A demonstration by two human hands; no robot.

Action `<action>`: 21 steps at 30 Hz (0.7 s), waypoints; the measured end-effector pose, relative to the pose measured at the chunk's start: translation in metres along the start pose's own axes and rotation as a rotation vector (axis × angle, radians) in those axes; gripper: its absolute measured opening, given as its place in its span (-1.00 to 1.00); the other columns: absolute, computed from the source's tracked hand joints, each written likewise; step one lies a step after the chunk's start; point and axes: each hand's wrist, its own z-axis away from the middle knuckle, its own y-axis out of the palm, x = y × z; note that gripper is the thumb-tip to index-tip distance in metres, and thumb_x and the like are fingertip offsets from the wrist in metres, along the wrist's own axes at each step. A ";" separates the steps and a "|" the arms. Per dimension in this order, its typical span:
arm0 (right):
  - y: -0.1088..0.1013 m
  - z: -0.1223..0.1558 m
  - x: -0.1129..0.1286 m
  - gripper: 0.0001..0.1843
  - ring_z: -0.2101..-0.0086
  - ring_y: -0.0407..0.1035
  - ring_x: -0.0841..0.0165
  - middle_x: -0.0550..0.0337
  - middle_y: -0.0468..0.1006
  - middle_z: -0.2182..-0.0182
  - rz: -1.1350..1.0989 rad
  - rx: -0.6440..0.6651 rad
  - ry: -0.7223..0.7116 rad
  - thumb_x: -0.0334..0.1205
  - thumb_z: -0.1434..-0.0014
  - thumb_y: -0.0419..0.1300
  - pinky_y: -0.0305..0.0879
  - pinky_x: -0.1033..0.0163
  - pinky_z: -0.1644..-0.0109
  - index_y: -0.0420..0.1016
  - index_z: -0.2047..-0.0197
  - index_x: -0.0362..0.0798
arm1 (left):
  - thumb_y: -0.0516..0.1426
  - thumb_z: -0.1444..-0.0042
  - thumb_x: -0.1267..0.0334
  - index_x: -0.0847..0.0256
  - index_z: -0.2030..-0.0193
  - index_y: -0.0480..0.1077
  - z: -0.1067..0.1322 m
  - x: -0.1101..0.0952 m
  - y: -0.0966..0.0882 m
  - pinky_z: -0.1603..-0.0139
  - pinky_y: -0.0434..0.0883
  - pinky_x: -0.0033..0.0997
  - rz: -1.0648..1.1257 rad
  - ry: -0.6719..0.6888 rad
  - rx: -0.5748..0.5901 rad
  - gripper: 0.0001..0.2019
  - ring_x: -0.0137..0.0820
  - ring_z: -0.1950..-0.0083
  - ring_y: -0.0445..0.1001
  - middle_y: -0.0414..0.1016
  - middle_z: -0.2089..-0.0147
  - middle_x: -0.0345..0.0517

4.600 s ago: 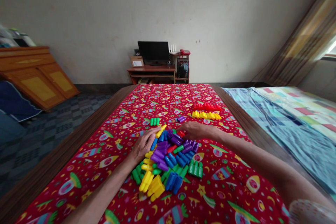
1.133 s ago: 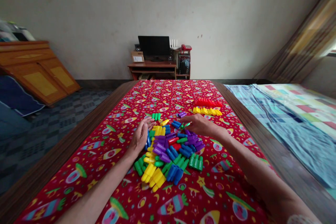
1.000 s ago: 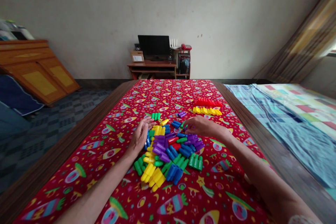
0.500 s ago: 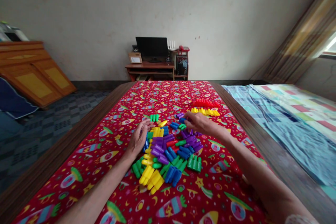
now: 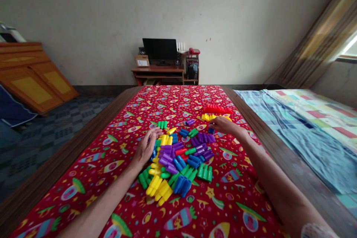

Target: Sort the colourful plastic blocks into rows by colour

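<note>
Colourful plastic building blocks shaped like joined tubes lie in a loose pile (image 5: 167, 158) on the red patterned tablecloth (image 5: 122, 178). My left hand (image 5: 145, 145) rests against the pile's left edge, fingers loosely stretched beside blue and yellow blocks. Past the pile's right side, my right hand (image 5: 224, 124) is closed on a blue block (image 5: 211, 131), only part of which shows below the fingers. Just beyond that hand runs a row of yellow blocks (image 5: 206, 117), partly covered by it. Behind them lies a row of red blocks (image 5: 217, 109). Purple blocks (image 5: 203, 138) sit nearer me.
Apart from the pile lie a green block (image 5: 162, 124) and a purple block (image 5: 190, 122). The table's brown wooden edge (image 5: 251, 126) borders the cloth. A bed (image 5: 306, 130) stands to the right, and a desk with a monitor (image 5: 160, 51) is against the far wall.
My right hand has moved to the right, carrying the blue block away from the pile towards the yellow row. My left hand has stayed at the pile's left edge.
</note>
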 end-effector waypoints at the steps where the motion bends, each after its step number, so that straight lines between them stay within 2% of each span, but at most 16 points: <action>1: 0.002 -0.001 -0.002 -0.73 0.44 0.41 0.42 0.12 0.61 0.42 -0.003 -0.001 -0.003 -0.28 -0.27 0.08 0.14 0.37 0.40 0.62 0.28 -0.08 | 0.00 -0.15 -0.19 0.26 -0.01 0.35 0.000 0.000 0.000 -0.12 0.42 -0.03 -0.005 -0.003 0.002 -0.45 -0.17 0.00 0.54 0.51 -0.03 0.16; 4: 0.005 -0.001 -0.007 -0.73 0.39 0.44 0.41 0.13 0.63 0.38 0.013 0.008 -0.003 -0.43 -0.19 0.09 0.18 0.39 0.37 0.63 0.22 -0.06 | -0.01 -0.15 -0.19 0.26 0.01 0.38 0.001 0.001 0.000 -0.12 0.42 -0.05 -0.030 -0.003 0.006 -0.45 -0.17 -0.01 0.54 0.52 -0.03 0.15; 6: 0.006 0.000 -0.008 -0.69 0.37 0.46 0.41 0.15 0.64 0.36 0.005 0.013 -0.025 -0.45 -0.17 0.09 0.20 0.39 0.35 0.62 0.14 -0.03 | -0.01 -0.16 -0.18 0.25 0.01 0.39 0.001 0.001 0.000 -0.12 0.42 -0.05 -0.044 0.001 0.010 -0.46 -0.17 -0.01 0.54 0.53 -0.02 0.14; 12: -0.005 0.007 0.004 -0.73 0.30 0.48 0.34 0.05 0.63 0.28 0.000 -0.025 -0.005 -0.29 -0.26 0.11 0.26 0.34 0.28 0.59 0.05 -0.05 | -0.02 -0.18 -0.16 0.24 0.00 0.41 0.001 0.001 -0.002 -0.13 0.41 -0.03 -0.066 0.019 0.013 -0.48 -0.16 -0.02 0.54 0.54 -0.02 0.11; 15: -0.007 0.012 0.011 -0.69 0.27 0.48 0.32 0.06 0.62 0.25 -0.022 0.012 -0.017 -0.22 -0.23 0.18 0.28 0.32 0.25 0.54 -0.03 -0.04 | -0.02 -0.18 -0.18 0.23 0.01 0.41 0.001 0.002 -0.002 -0.14 0.42 -0.05 -0.072 0.023 0.021 -0.47 -0.16 -0.02 0.54 0.53 -0.02 0.11; 18: 0.000 0.013 0.015 -0.73 0.23 0.46 0.33 0.07 0.60 0.20 -0.047 0.037 -0.031 -0.22 -0.23 0.19 0.28 0.33 0.19 0.55 0.01 -0.04 | -0.02 -0.18 -0.18 0.25 0.01 0.42 0.001 0.004 -0.002 -0.13 0.42 -0.06 -0.073 0.023 0.017 -0.46 -0.15 -0.02 0.54 0.54 -0.01 0.13; 21: 0.010 0.013 0.016 -0.74 0.23 0.44 0.34 0.02 0.59 0.20 -0.022 -0.031 0.029 -0.25 -0.30 0.09 0.25 0.33 0.18 0.54 0.05 -0.12 | -0.03 -0.19 -0.17 0.25 -0.01 0.40 0.000 0.007 -0.002 -0.14 0.41 -0.06 -0.073 0.022 0.024 -0.46 -0.16 -0.03 0.53 0.54 -0.01 0.12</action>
